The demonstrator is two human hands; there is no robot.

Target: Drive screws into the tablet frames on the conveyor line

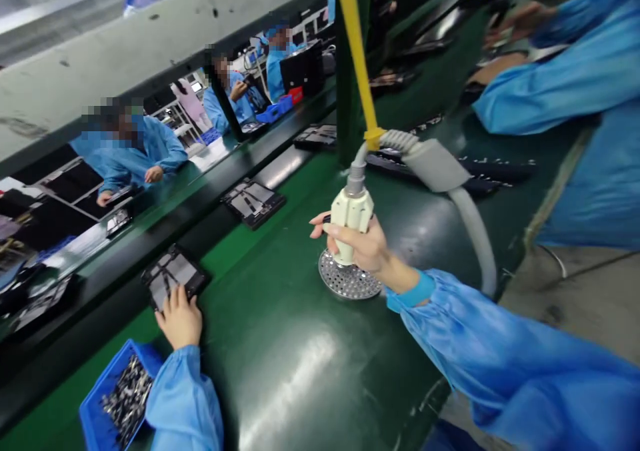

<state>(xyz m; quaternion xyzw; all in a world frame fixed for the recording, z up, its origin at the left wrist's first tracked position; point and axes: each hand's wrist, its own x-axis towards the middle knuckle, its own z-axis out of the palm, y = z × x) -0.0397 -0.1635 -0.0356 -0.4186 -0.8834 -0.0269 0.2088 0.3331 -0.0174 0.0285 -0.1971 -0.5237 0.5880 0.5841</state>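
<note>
My right hand (364, 246) grips the cream handle of a hanging tool (352, 212) above the green belt (280, 344). The tool ends in a round perforated metal disc (349, 282) that rests on or just over the belt. A grey hose (470, 218) and a yellow cord (356, 44) run up from it. My left hand (180, 318) lies on the near edge of a dark flat panel (173, 274), fingers curled on it, at the belt's far side.
A blue bin (107, 398) of small dark parts sits by my left sleeve. More dark panels (253, 201) lie along the belt. A person in a blue coat (565, 84) works at right; several others sit across the line.
</note>
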